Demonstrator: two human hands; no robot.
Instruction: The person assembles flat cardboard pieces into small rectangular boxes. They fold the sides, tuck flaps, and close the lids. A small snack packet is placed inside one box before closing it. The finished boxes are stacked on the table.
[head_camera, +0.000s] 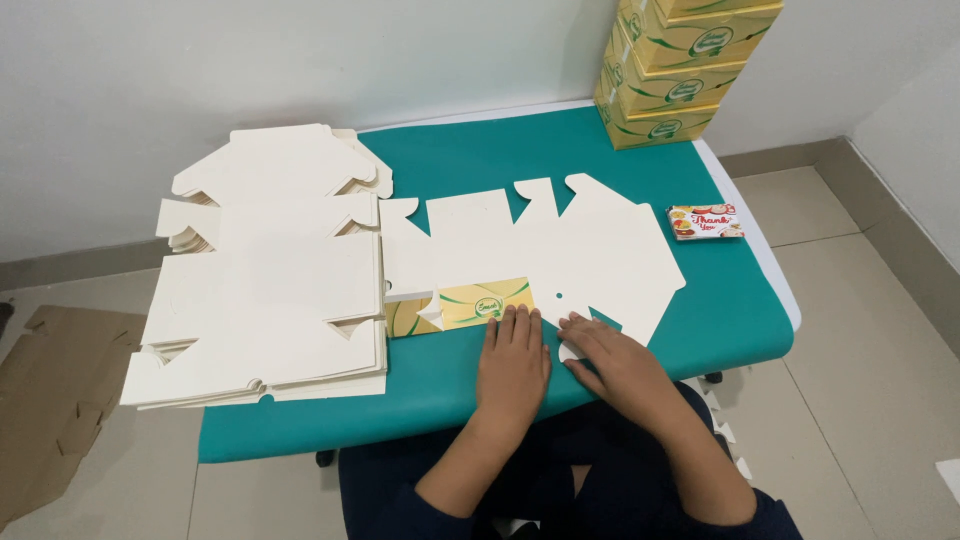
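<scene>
Fingers (515, 325) of the left hand (512, 365) lie flat and close together, pressing down on the near folded edge of a flat white carton blank (560, 250), just right of its turned-up yellow and green printed flap (470, 305). Beside it, the right hand (615, 365) rests palm down with fingers slightly spread, touching the blank's near right corner; neither hand pinches anything. That blank lies unfolded in the middle of the teal tabletop (720, 310). To its left sits a tall stack of the same white blanks (265, 290), touching it. Far right, at the wall, stands a pile of finished yellow boxes (680, 70). A small printed card (705, 222) lies near the right edge.
</scene>
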